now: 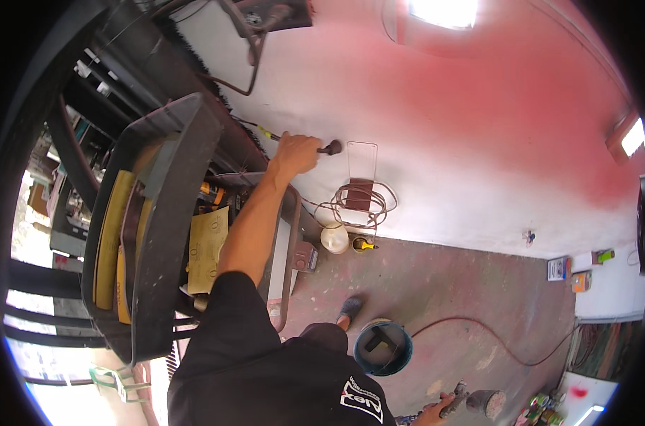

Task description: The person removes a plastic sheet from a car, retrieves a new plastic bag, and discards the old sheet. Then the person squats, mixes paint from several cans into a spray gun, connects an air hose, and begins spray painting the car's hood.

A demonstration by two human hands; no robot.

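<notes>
Stretched out to the white and red wall, my left hand (299, 153) is closed round a dark cord. The cord's rounded black end (332, 148), which looks like a plug, sticks out past my fingers close to the wall. A yellow-green tag (267, 133) shows on the cord's other side. Low at the right, partly cut off by the picture's edge, my right hand (430, 413) grips a grey spray gun (453, 401). Its stained cup (484, 402) points away to the right. The fingers there are only partly visible.
Under my left arm stands a grey cart tray (291, 234) with sandpaper (207, 248); a deeper grey bin (173, 213) is beside it. A coiled hose (358, 206) hangs on the wall. On the floor are a bucket (383, 368) and a red hose (479, 323).
</notes>
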